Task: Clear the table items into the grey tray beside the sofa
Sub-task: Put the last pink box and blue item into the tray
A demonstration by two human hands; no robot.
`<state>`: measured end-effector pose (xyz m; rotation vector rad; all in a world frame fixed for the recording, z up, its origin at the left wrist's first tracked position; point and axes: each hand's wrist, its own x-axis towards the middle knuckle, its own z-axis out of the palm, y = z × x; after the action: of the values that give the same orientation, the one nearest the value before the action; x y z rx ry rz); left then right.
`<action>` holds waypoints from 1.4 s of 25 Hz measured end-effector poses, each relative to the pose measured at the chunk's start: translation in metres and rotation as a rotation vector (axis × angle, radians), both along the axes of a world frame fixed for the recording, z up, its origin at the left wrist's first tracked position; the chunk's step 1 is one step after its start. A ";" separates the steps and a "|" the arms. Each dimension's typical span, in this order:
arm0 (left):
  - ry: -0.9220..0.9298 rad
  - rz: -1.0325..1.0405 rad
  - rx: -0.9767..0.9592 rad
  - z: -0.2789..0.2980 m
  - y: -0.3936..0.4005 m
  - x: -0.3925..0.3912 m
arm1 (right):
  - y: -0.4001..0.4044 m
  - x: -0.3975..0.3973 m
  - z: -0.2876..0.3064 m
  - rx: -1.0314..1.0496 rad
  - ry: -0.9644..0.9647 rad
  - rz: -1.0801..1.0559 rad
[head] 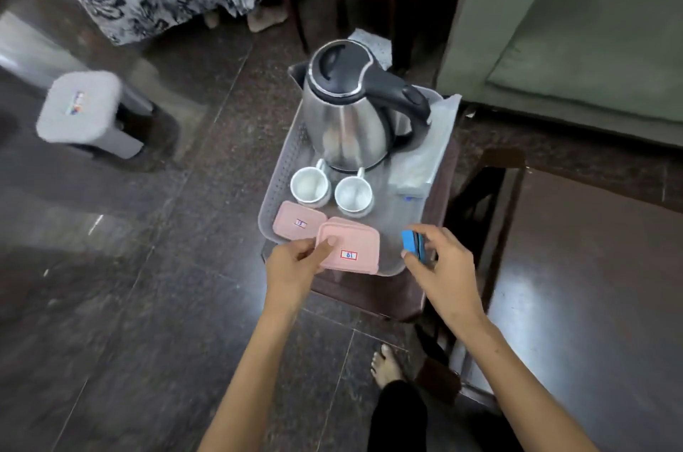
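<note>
The left hand pinches the near pink lidded box, thumb on top; just past its fingertips lies a second pink box, which it could knock or ride onto. The right hand grips a blue flat object over the grey tray rim, where it could tip out. Beyond stand two white cups, seemingly empty, and a steel kettle.
</note>
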<state>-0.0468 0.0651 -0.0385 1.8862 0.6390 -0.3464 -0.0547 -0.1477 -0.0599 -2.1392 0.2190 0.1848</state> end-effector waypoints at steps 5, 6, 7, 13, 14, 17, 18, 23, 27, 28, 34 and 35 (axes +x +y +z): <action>-0.145 -0.114 0.281 0.007 0.034 0.031 | 0.033 0.018 0.003 -0.066 -0.049 0.106; -0.139 -0.137 0.334 0.007 0.037 0.036 | 0.038 0.022 0.003 -0.083 -0.051 0.129; -0.125 -0.157 0.411 0.005 0.040 0.039 | 0.043 0.025 0.003 -0.102 -0.049 0.153; -0.272 -0.520 0.787 -0.003 0.019 0.019 | 0.049 0.034 0.000 -0.214 -0.017 0.219; -0.251 -0.585 0.826 -0.005 0.014 0.015 | 0.048 0.033 -0.001 -0.223 -0.018 0.218; -0.189 -0.569 0.844 -0.014 0.011 0.009 | 0.042 0.032 -0.004 -0.273 -0.036 0.224; -0.181 -0.532 0.840 -0.015 0.011 0.009 | 0.041 0.032 -0.004 -0.294 -0.032 0.223; -0.160 -0.479 0.808 -0.015 0.009 0.010 | 0.037 0.035 -0.002 -0.406 0.068 0.193; -0.189 -0.455 0.805 -0.013 0.012 0.009 | 0.040 0.048 0.003 -0.521 0.176 0.239; -0.206 -0.444 0.805 -0.012 0.011 0.009 | 0.042 0.052 0.004 -0.564 0.198 0.258; -0.385 -0.449 0.756 -0.007 -0.015 0.002 | 0.057 0.071 -0.001 -0.727 0.291 0.408; -0.400 -0.456 0.747 -0.007 -0.019 0.001 | 0.058 0.073 -0.002 -0.740 0.297 0.428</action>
<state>-0.0459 0.0459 -0.0453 2.7249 0.0391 0.0084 0.0184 -0.0902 -0.0616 -2.8720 -0.0164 0.7730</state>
